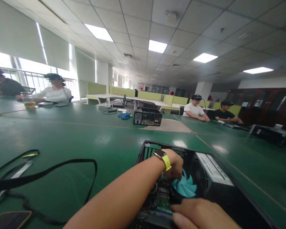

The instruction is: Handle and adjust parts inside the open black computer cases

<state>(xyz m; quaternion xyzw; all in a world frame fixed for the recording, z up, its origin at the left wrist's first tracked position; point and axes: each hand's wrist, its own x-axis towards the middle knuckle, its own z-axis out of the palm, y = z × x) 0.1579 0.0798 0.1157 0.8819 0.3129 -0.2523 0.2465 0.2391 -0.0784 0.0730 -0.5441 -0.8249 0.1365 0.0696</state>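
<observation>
An open black computer case lies on the green table in front of me. Inside it are a light-blue fan, a silver power supply and a green circuit board piece, which looks like a memory stick. My left hand, below a watch with a yellow strap, reaches into the case beside the fan. Its fingers are curled down, and their tips are hidden. At the near side, my right hand has its fingertips close together at the end of the green board; what they grip is unclear.
Black straps and a phone-like object lie to the left. Farther off stand another computer case, blue gloves and a glass cup. Several people sit around the table, and more computer parts are at the right.
</observation>
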